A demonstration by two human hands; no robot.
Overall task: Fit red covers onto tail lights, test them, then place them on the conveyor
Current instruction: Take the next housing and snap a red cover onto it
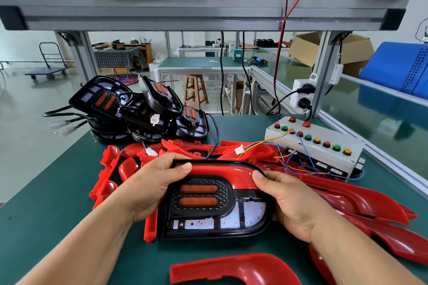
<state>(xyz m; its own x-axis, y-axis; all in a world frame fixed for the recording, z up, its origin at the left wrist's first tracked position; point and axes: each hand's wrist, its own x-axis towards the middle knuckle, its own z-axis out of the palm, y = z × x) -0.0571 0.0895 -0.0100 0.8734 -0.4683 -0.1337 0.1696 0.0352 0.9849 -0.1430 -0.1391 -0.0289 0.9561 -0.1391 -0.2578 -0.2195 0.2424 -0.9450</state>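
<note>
I hold a black tail light (pixel 208 206) above the green table, its two orange lenses facing me. A red cover (pixel 222 170) sits along its upper edge and right corner. My left hand (pixel 150 185) grips the light's left side, thumb pressing on the cover's left end. My right hand (pixel 294 203) grips the right side, thumb on the cover's corner. Small red dots glow on the white board in the light's lower part. A black cable runs from the light's top toward the back.
A stack of bare black tail lights (pixel 129 109) stands at the back left. Loose red covers (pixel 361 206) lie around my hands, one (pixel 231 268) near the front edge. A white test box (pixel 317 146) with coloured buttons and loose wires sits at the right. The conveyor (pixel 382 109) runs beyond it.
</note>
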